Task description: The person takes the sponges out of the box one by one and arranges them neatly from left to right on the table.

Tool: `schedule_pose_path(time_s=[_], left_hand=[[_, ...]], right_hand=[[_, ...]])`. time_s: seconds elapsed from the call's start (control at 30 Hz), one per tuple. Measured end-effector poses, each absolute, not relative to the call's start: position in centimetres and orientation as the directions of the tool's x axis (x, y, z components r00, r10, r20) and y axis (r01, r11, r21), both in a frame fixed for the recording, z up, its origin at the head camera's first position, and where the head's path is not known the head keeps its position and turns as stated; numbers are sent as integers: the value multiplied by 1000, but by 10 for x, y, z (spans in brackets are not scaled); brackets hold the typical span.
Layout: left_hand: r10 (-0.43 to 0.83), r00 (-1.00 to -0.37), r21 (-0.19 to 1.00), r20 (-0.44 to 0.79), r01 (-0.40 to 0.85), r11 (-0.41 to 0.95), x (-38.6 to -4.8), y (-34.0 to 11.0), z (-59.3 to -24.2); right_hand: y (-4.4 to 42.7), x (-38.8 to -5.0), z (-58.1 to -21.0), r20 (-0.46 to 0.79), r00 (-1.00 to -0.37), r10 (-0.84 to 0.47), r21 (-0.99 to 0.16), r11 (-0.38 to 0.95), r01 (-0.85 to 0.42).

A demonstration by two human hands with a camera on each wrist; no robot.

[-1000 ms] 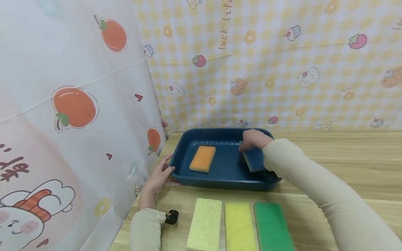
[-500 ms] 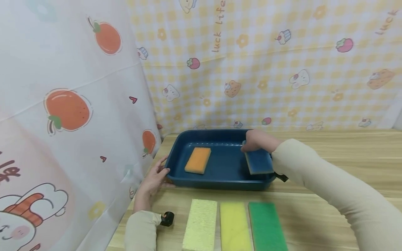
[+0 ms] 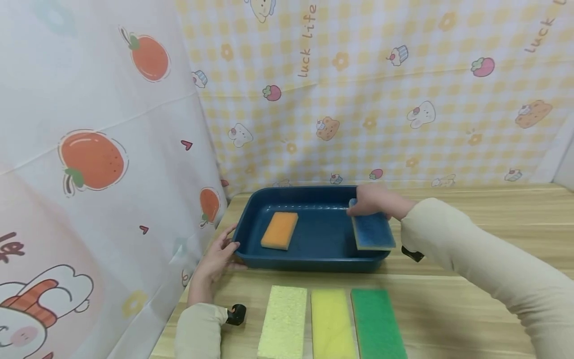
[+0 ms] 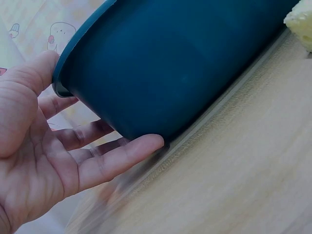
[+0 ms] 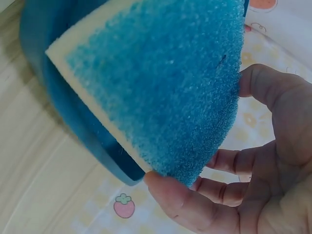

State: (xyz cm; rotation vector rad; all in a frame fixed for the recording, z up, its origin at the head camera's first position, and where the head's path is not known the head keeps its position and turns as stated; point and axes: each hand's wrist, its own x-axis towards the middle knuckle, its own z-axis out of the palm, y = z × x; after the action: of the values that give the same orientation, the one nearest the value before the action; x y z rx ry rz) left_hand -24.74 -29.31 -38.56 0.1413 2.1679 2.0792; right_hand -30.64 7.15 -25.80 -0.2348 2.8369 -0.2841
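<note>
A yellow-and-white checked cloth (image 3: 369, 99) hung behind the far edge of the bench (image 3: 515, 209), and a white fruit-printed cloth (image 3: 94, 109) hung along its left edge. The bench showed a pale wood grain. A blue tray (image 3: 309, 264), rectangular with rounded corners, stood upright in the far left corner of the bench, its long side roughly parallel to the far edge. Two cream sleeves (image 3: 471, 259) covered the person's arms.

On the near side of the tray, three long sponges lay flat in a row: a pale yellow sponge (image 3: 283, 321) nearest the left edge, a yellow sponge (image 3: 332, 324) in the middle and a green sponge (image 3: 378, 324) beyond it, with narrow gaps between.

The left hand (image 3: 217, 257) held the tray at its left end, thumb on the rim, the other fingers spread against the outer wall below. The right hand's (image 3: 374, 199) fingers pinched a blue sponge (image 3: 375, 233) by the edges at its far end. That sponge was tilted over the tray's right end; contact with the rim could not be determined. A smaller orange sponge (image 3: 279, 230) lay flat inside the tray, towards the left end. A black fitting (image 3: 236, 314) projected from the left cuff.
</note>
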Motion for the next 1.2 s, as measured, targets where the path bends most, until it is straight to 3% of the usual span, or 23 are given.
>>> schedule_pose_path(time_s=[0.43,0.77,1.2], left_hand=[[170,-985,998,-32,-24,50,-249,-288,-385],[168,-985,999,-23,-15,51,-250,-293,-387],[175,-984,999,-24,-16,45,-249,-295,-388]], right_hand=[[105,-268,-262,-298,-917,-265,-178,959,-219],[112,-230,-271,-303,-887,-349,-225,931,-289],[121,-198,-285,-288,-896,-337,-260,929,-265]])
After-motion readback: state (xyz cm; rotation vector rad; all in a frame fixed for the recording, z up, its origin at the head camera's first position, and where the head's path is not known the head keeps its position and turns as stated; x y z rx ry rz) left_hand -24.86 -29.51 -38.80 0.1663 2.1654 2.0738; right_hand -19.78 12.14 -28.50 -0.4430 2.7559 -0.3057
